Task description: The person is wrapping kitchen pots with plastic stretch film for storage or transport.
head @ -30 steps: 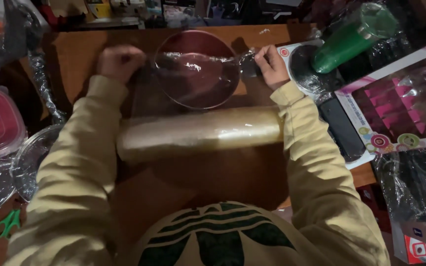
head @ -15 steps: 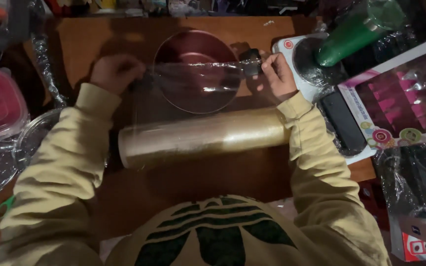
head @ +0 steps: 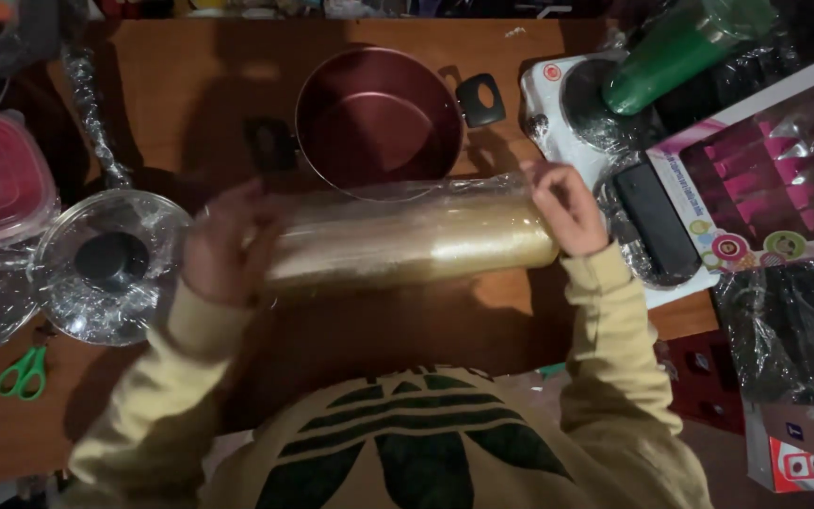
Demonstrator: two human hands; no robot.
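Both hands grip the film roll (head: 407, 247) by its ends, left hand (head: 223, 247) blurred, right hand (head: 567, 205) fingers curled; best kept level near the pot (head: 379, 118).

Shiny film, matt wood

The cling film roll (head: 407, 247) looks glossy and smooth; behind it the pot (head: 379, 118) has satin dark-red enamel, on a matt wooden worktop (head: 190, 85).
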